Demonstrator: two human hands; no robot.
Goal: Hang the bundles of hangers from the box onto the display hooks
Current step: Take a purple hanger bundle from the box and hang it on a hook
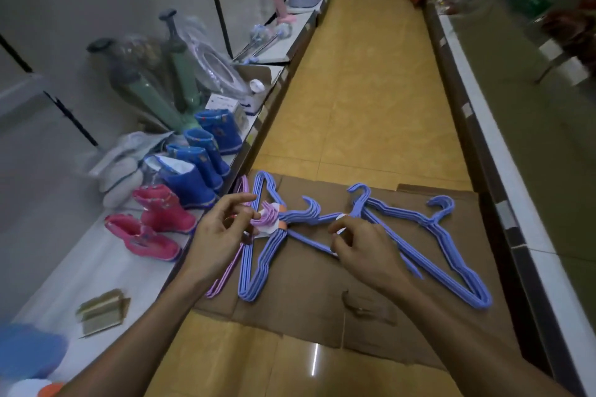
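Note:
Three bundles of hangers hang from my hands above a flattened cardboard box (322, 293) on the floor. My left hand (222, 232) pinches the hooks of a pink bundle (225, 274), mostly hidden behind that hand, and of a blue bundle (254, 264) whose neck carries a white and orange label. My right hand (361, 248) grips the taped neck of a second blue bundle (458, 255) that slants down to the right. The two blue bundles cross between my hands. No display hooks are in view.
A low white shelf (96, 271) runs along the left with pink boots (151, 229), blue boots (200, 164), wrapped green goods and a small stack of cards (103, 309). A yellow tiled aisle (361, 90) stretches ahead. Another shelf edge (503, 171) borders the right.

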